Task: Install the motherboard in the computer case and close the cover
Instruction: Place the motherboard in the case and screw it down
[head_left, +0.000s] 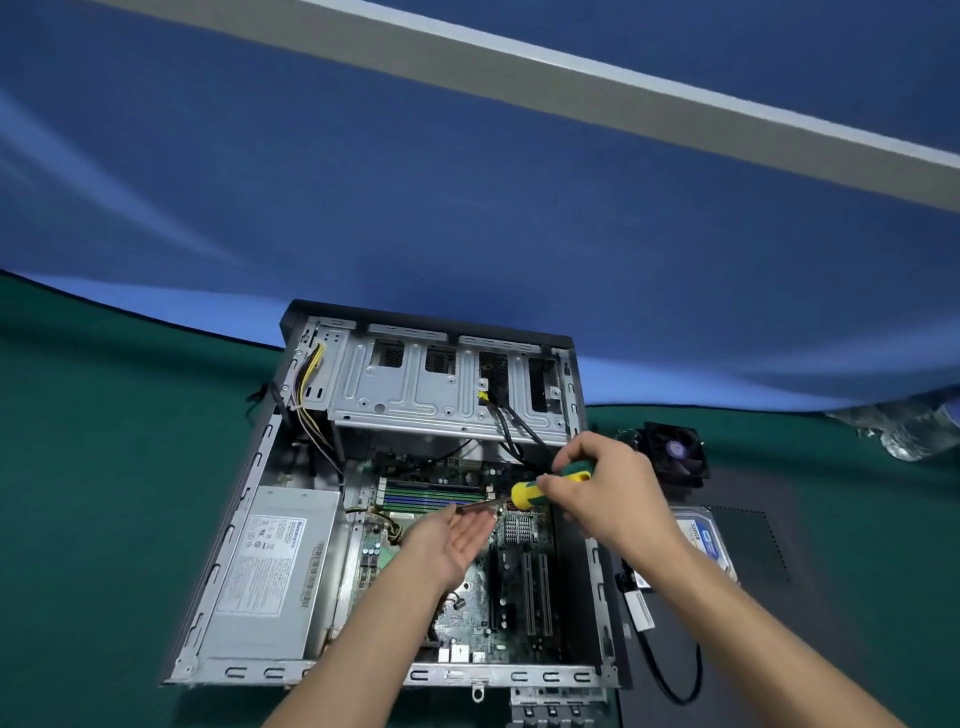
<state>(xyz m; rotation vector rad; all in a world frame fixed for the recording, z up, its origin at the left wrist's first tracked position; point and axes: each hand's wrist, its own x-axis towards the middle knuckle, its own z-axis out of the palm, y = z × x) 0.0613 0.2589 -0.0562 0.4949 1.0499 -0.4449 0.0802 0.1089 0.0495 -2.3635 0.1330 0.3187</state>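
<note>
Both my bare forearms reach forward from the bottom of the view, angled toward each other. My left hand (451, 540) is turned palm up, fingers straight and relaxed, fingertips pointing up and to the right, with something thin lying across them. My right hand (602, 488) sits just beside it, higher and to the right, back of the hand facing me, wrist bent, thumb and fingers curled round a handle that points toward my left fingertips.
</note>
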